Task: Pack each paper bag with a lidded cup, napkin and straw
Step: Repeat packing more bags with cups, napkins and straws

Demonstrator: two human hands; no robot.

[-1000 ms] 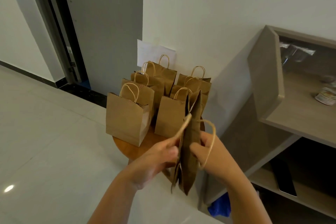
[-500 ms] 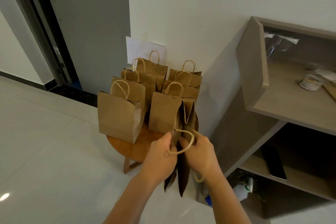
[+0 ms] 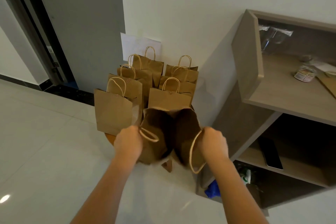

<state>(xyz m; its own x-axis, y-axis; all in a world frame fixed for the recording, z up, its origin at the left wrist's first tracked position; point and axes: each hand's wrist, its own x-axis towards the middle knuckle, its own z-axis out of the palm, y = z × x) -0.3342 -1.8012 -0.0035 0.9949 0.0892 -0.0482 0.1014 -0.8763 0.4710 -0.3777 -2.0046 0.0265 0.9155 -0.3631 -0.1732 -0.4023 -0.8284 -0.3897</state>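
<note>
On wooden stool (image 3: 109, 137), standing bags (image 3: 113, 109), perhaps seven

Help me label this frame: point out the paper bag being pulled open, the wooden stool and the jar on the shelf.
open paper bag (image 3: 154, 151): head view, left outer panel.
wooden stool (image 3: 109, 137): head view, bare seat edge beside left hand.
jar (image 3: 304, 75): head view, labelled side.

I see round wooden surface (image 3: 109, 137) by wall, mostly hidden. Paper bags (image 3: 113, 109) stand upright on it in two rows. Shelf (image 3: 283, 94) at right carries small jar (image 3: 305, 75); lower shelf (image 3: 258, 162) holds dark flat device (image 3: 271, 152).
</note>
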